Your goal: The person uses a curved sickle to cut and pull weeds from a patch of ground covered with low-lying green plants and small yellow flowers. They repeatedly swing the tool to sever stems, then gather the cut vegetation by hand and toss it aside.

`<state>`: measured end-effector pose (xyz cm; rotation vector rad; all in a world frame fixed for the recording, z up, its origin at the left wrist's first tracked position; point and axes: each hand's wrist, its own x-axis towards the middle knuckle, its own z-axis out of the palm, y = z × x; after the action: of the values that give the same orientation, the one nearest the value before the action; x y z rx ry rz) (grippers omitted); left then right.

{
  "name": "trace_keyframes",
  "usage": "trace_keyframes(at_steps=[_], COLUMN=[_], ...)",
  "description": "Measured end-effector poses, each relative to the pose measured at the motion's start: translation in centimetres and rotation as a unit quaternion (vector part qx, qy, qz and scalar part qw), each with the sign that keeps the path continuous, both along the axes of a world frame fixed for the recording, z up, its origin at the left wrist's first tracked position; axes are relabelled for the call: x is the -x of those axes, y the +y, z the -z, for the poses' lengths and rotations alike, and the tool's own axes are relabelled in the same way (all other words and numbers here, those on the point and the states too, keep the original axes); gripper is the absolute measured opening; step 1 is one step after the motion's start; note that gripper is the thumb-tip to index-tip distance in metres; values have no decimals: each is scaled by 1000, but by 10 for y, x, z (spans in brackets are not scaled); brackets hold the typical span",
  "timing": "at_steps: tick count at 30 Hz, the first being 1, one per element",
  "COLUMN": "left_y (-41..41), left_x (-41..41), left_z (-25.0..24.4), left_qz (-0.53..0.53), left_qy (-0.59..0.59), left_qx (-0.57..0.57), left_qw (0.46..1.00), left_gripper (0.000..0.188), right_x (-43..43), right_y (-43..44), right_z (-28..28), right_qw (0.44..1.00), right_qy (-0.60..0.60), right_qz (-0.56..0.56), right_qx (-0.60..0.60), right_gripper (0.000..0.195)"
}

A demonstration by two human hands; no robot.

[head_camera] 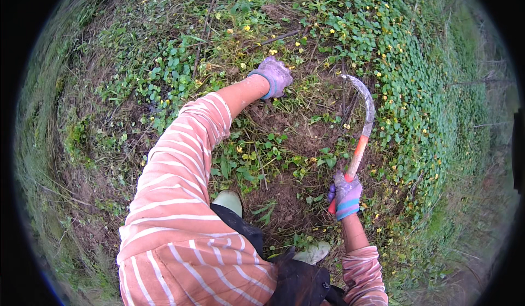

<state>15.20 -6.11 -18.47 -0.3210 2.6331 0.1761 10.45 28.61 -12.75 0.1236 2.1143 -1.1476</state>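
My right hand (348, 192), in a purple knit glove with a striped cuff, grips the handle of a sickle (357, 156). The handle is worn wood with red-orange paint. Its curved grey blade (368, 105) arcs up and over to the left, the tip near low weeds. Farther forward, my left hand (275, 76) wears a matching dirty glove and is down at the weeds (301, 97), its back towards me. Its fingers look curled, but their tips and anything within them are hidden. Bare brown soil (303, 135) shows between the hands.
Dense round-leaved creepers (404, 80) with small yellow flowers cover the ground on the right. Dry sticks (203, 39) lie ahead, with another leafy patch (166, 72) at the left. My pale boots (229, 201) stand close below on soil and cut stems.
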Motion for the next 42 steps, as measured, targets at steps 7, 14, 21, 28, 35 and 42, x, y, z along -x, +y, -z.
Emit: trace_keyframes(at_steps=[7,14,21,28,35,42], left_y=[-47,-50,-69,-66,-52,-36], left_x=[-18,-73,-93,-99,-75,-20], left_z=[5,8,29,29,-11,6], left_qz=[-221,-298,-366,-382,-385,-192], left_qy=[140,140,102,90,71,252], left_qx=[-89,-71,-31,-24,-33,44], left_qw=[961,942,924,920,920,947], left_gripper=[41,42,41,37,43,79], right_x=[7,-40,28,-16,-26,18], right_y=[-72,55,-78,-79,-14,-148], right_z=[20,-28,-4,15,-17,22], right_qw=[979,972,992,961,976,987], right_qy=[-109,-160,-55,-127,-115,-53], right_qz=[-164,-140,-116,-228,-170,-149], right_qx=[-45,-103,-17,-95,-71,-25], right_gripper=[18,19,18,15,19,21])
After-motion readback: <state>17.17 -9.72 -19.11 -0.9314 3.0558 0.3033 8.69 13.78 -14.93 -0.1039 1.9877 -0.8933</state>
